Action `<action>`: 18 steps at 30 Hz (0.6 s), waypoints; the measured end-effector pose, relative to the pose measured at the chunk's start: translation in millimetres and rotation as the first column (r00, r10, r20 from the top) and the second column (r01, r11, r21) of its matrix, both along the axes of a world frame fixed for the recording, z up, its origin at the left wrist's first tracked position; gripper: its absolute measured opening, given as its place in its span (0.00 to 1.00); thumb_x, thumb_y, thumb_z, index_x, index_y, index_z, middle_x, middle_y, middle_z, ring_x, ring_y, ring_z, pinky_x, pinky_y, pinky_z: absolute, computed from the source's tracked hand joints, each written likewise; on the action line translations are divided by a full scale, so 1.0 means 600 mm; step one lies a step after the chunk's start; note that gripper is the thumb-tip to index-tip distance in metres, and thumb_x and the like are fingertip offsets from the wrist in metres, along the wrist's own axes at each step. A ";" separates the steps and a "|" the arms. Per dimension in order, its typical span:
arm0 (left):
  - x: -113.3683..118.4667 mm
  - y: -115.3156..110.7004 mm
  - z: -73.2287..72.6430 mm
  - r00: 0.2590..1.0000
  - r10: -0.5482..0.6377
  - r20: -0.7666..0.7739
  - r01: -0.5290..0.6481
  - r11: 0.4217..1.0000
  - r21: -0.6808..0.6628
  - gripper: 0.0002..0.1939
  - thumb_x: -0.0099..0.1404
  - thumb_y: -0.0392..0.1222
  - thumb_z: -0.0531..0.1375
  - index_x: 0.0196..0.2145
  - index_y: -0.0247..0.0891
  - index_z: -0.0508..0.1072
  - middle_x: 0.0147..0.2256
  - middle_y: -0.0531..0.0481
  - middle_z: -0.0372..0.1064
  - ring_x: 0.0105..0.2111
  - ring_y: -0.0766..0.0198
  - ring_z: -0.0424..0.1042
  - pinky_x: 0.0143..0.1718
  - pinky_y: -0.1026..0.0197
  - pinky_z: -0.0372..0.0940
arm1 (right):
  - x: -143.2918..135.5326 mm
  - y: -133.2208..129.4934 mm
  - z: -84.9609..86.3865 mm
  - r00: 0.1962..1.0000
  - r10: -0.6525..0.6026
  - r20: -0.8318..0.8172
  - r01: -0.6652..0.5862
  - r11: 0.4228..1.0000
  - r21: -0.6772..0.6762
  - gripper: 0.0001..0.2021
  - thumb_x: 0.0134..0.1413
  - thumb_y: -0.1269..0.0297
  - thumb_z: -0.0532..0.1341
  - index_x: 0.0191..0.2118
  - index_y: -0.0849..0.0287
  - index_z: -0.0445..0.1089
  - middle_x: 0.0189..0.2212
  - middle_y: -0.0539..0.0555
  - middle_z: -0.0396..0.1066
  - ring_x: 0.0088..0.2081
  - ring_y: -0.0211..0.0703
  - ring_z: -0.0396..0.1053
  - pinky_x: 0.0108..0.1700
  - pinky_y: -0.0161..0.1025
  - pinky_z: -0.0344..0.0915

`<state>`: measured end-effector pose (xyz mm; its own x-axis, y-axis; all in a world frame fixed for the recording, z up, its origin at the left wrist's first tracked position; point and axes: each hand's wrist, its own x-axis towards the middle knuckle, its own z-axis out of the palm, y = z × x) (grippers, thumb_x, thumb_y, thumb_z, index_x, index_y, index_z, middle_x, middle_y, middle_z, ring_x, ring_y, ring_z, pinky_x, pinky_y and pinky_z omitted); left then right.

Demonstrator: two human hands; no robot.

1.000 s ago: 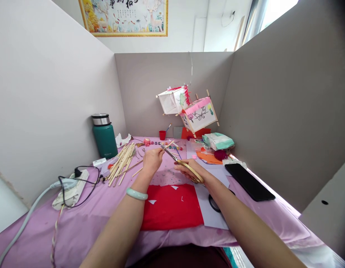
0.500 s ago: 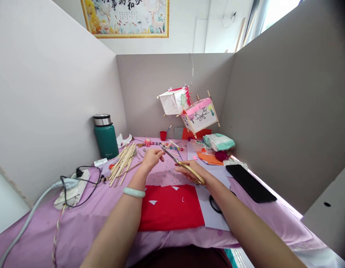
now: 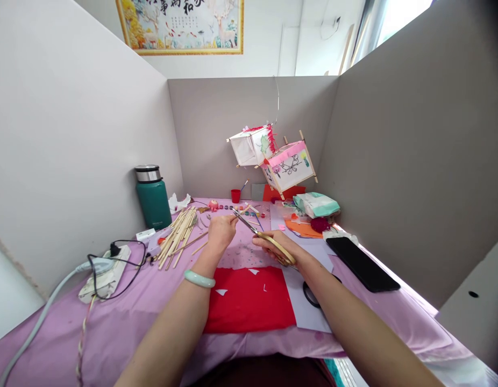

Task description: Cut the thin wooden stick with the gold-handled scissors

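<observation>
My desk (image 3: 123,317), draped in purple cloth, carries a red sheet (image 3: 249,301) right in front of me. Above it, my right hand (image 3: 279,248) grips the gold-handled scissors (image 3: 265,239), fingers curled through the loops, blades nearly shut. My left hand (image 3: 220,231) pinches something tiny at the blade tips; I cannot tell what. I'd judge it best to hold that piece steady and snip in short bites.

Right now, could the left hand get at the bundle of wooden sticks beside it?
Probably yes. The left hand sits just right of the wooden sticks, with only bare purple cloth between; but its fingers look pinched near the scissors.
</observation>
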<state>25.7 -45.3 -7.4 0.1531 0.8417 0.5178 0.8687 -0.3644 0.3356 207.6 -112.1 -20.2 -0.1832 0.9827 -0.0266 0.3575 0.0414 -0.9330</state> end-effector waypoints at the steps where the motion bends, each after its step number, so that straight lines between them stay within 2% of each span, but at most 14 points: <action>1: 0.002 -0.001 0.000 1.000 -0.004 -0.016 0.004 1.000 -0.001 0.15 0.62 0.45 0.51 0.39 0.43 0.76 0.31 0.47 0.75 0.32 0.61 0.70 0.36 0.62 0.59 | 0.000 -0.002 0.003 1.000 0.006 0.002 -0.006 1.000 -0.003 0.19 0.45 0.48 0.61 0.36 0.59 0.69 0.18 0.45 0.60 0.14 0.26 0.53 0.14 0.27 0.47; 7: 0.013 -0.014 -0.001 0.998 0.004 -0.067 -0.001 0.999 0.048 0.15 0.63 0.45 0.50 0.42 0.44 0.75 0.35 0.46 0.74 0.35 0.60 0.71 0.37 0.62 0.60 | 0.007 -0.001 0.003 0.998 0.044 -0.034 -0.044 0.999 0.001 0.19 0.46 0.46 0.60 0.31 0.59 0.65 0.20 0.47 0.63 0.16 0.28 0.56 0.15 0.26 0.50; 12: 0.018 -0.022 -0.003 0.993 0.010 -0.119 -0.004 0.998 0.057 0.16 0.64 0.45 0.49 0.45 0.45 0.73 0.35 0.45 0.74 0.35 0.58 0.72 0.38 0.60 0.60 | 0.012 0.003 -0.001 0.998 0.049 -0.037 -0.050 0.999 -0.013 0.21 0.46 0.43 0.58 0.31 0.59 0.64 0.22 0.48 0.64 0.16 0.28 0.57 0.15 0.27 0.51; 18: 0.018 -0.019 -0.005 0.998 -0.009 -0.060 0.012 0.999 0.047 0.15 0.64 0.45 0.49 0.42 0.44 0.74 0.36 0.46 0.74 0.36 0.59 0.72 0.39 0.61 0.60 | 0.008 -0.002 0.007 0.997 0.078 -0.028 -0.078 0.997 0.014 0.19 0.46 0.46 0.60 0.30 0.60 0.63 0.19 0.46 0.60 0.15 0.27 0.54 0.14 0.27 0.48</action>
